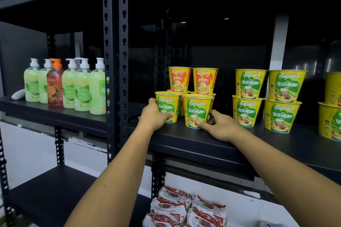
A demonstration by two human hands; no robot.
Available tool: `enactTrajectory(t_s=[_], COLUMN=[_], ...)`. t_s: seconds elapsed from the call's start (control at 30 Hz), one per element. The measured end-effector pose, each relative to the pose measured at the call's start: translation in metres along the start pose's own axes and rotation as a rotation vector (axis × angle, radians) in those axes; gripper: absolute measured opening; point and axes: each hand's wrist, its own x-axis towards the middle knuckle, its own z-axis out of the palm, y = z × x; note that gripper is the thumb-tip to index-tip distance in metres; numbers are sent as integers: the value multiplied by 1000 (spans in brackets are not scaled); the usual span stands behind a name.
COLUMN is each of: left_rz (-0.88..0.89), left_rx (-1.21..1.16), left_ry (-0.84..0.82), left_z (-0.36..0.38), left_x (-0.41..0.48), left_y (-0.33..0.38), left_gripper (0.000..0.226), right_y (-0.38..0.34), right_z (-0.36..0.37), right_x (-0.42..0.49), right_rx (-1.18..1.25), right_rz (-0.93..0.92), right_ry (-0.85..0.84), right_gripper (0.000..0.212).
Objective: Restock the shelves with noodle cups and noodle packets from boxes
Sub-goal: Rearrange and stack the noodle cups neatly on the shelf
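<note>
In the head view, the left hand wraps its fingers around the lower wall of a green vegetarian cup standing near the front edge of the black shelf. The right hand curls around the base of a second vegetarian cup just beside it, thumb across the front, the other fingers hidden behind. Both cups sit upright on the shelf. Behind them, orange chicken cups stand stacked two high. Farther along toward the right end, stacked vegetarian cups form a two-high block, with more at the frame's right edge.

Restocking looks well underway: several stacks are placed, yet bare shelf remains between the groups and behind. Noodle packets lie piled on a lower level. No box is visible, so how much stock remains cannot be told.
</note>
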Motion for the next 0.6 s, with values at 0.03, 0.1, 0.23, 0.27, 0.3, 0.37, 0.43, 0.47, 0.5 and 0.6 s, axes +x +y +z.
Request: enactTrajectory(t_s=[0.03, 0.1, 0.23, 0.27, 0.3, 0.37, 0.43, 0.47, 0.5, 0.6], left_rz=[9, 28, 82, 108, 134, 168, 194, 206, 212, 227], left_rx=[2, -28, -66, -59, -45, -12, 82, 134, 172, 260], left_ry=[8, 41, 271, 329, 365, 351, 274, 238, 202, 97], left_z=[0, -1, 0, 0, 1, 3, 5, 6, 6, 5], left_x=[-1, -3, -14, -17, -21, -28, -33, -35, -35, -34], left_y=[0, 1, 3, 3, 2, 2, 2, 2, 2, 0], left_gripper=[57, 62, 74, 62, 47, 22, 15, 19, 23, 29], right_y=[0, 0, -1, -1, -1, -2, -3, -3, -4, -8], right_z=[0, 0, 0, 0, 0, 0, 0, 0, 0, -1], right_x=[0, 0, 0, 0, 0, -1, -3, -4, -5, -7], right_rx=[-4, -9, -13, -18, -26, -50, -85, -104, -122, -166], right_rz=[-1, 2, -6, -9, -11, -13, -14, -11, -6, 2], right_ry=[0, -1, 3, 8, 15, 33, 51, 53, 52, 43], right_gripper=[59, 58, 57, 57, 58, 58, 60, 60, 61, 63])
